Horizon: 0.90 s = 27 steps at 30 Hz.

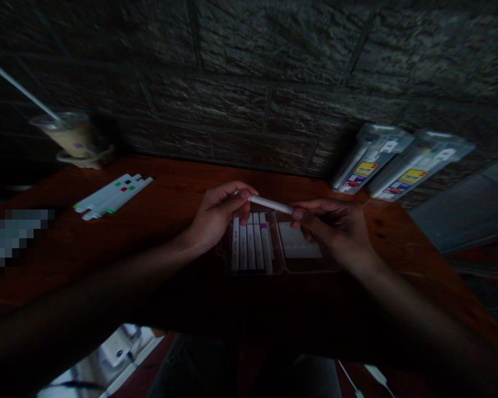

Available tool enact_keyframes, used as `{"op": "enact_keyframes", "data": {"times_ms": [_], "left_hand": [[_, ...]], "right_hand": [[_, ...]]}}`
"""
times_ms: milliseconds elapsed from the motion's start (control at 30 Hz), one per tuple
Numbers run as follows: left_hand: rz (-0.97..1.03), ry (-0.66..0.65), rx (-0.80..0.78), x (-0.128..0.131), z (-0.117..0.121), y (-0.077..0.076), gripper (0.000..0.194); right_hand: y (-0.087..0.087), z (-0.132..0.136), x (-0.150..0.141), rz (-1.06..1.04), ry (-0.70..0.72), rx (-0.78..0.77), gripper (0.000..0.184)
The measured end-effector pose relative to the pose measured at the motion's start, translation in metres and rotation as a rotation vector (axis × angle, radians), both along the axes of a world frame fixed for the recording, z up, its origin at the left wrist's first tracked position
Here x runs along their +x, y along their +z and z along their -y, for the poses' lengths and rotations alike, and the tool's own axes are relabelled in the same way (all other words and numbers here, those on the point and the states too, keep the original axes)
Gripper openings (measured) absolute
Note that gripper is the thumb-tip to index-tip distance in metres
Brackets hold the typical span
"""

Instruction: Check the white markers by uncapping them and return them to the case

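Between my two hands a white marker (271, 204) is held at a slight tilt, its right end lower. My left hand (222, 213) pinches the left end, and my right hand (330, 224) grips the right end. Just below lies an open clear plastic case (283, 270). Several white markers (251, 246) stand side by side in its left half, one with a purple band. A white paper insert (301, 240) lies in the right half, partly covered by my right hand.
On the wooden table (170, 188), several loose white markers (116, 196) lie to the left. Behind them a drink cup (77, 135) with a straw sits in a carton holder. Two upright clear cases (410, 171) with yellow labels stand back right, near the stone wall (240, 110).
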<state>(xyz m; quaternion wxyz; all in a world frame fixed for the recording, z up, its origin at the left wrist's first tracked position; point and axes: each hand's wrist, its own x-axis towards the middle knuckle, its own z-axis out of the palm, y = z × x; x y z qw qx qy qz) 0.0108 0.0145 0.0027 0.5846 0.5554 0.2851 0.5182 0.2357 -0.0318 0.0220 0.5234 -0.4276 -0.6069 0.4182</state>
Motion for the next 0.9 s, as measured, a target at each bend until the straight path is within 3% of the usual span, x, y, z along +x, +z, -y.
{"op": "enact_keyframes", "data": {"times_ms": [500,900], "left_hand": [[0.055,0.026,-0.091,-0.0002,-0.0018,0.0035,0.011],[0.051,0.032,-0.085,-0.0008,-0.0028,0.0039,0.011]], "right_hand": [[-0.0004,-0.0008,-0.0002,-0.126,0.12,-0.054,0.017],[0.0025,-0.0005,-0.0002,-0.042,0.026,-0.051,0.016]]}}
